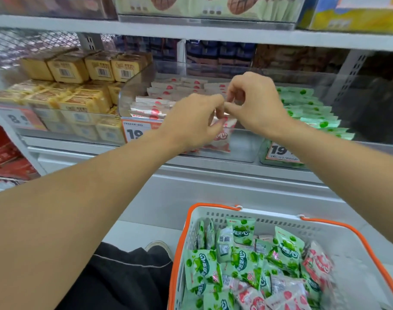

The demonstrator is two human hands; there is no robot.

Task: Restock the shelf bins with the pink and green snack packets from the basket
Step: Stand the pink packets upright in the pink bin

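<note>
A pink snack packet hangs in front of the clear pink-packet bin. My left hand pinches its top edge, and my right hand pinches the same edge from the right. Rows of pink packets fill the bin behind my hands. To the right, green packets lie stacked in the neighbouring bin. Below, a white basket with an orange rim holds several green packets and pink packets mixed together.
Yellow boxed snacks fill the bin to the left. Price tags hang on the bin fronts. A shelf board runs just above the bins. Red packages sit at lower left. Dark trousers and a shoe are beside the basket.
</note>
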